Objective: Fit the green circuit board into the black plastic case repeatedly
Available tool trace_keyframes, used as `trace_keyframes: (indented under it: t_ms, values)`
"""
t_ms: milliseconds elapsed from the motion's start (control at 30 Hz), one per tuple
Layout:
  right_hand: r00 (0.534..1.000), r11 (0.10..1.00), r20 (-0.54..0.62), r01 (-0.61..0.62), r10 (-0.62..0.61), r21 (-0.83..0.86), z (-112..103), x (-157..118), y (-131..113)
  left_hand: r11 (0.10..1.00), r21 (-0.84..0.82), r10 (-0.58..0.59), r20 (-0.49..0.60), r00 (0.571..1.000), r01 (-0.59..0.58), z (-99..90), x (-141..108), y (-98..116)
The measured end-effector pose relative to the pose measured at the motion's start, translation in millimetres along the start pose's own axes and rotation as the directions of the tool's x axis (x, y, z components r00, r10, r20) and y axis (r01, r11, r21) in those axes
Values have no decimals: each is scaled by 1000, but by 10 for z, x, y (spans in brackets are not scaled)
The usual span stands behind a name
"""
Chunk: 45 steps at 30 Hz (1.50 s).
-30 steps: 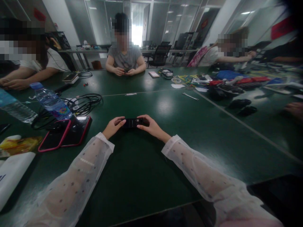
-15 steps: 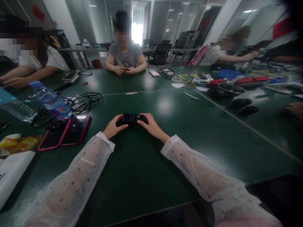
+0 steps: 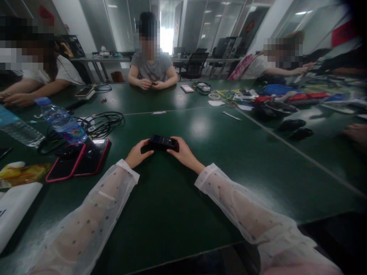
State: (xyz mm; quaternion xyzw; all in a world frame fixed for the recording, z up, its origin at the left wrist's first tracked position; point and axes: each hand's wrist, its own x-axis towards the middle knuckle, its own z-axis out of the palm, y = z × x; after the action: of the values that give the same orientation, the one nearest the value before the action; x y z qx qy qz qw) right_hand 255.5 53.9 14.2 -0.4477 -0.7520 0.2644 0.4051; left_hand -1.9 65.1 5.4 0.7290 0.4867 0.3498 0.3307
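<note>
Black device [image 3: 162, 142] sits between both hands — long axis roughly left-right, right end slightly closer to the wearer. Right hand [image 3: 183, 152] grasps that end, so it's nearer; left hand [image 3: 136, 153] curls by the other — can't tell if touching.

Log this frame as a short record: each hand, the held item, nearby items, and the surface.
left hand: curved open by the device's left end; fingertip contact unclear
right hand: gripping the device's right end
held item: small black device, screen side up
left of hands: two phones with reddish rims, blue-capped bottle, black cables
beyond right hand: slim metal tool
surface: dark green table
</note>
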Motion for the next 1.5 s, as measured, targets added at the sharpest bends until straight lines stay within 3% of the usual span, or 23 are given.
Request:
trace_keyframes:
  t_ms: [267, 433, 600, 733, 1200, 1500]
  values:
    - [996, 990, -73, -40, 50, 136, 7, 14, -35, 1000, -7, 3, 3, 1000, -3, 4, 0, 22]
    - [966, 991, -254, -18, 51, 130, -114, 57, -96, 1000, -16, 16, 10, 1000, -16, 1, 11, -20]
    - [895, 997, -438, -69, 81, 42, -335, 126, 223, 1000, 3, 18, 29, 999, -18, -18, 1, -7]
    - [856, 983, -506, -167, 104, -80, -475, 147, 475, 999, 44, -8, 46, 999, 6, -32, -10, 31]
    - [908, 912, -409, -239, 89, -332, -453, 160, 563, 985, 173, -23, 50, 998, 14, -47, -29, 135]
    - [913, 915, -403, -212, 60, -344, -439, 153, 586, 984, 178, -9, 22, 1000, 4, -35, -27, 137]
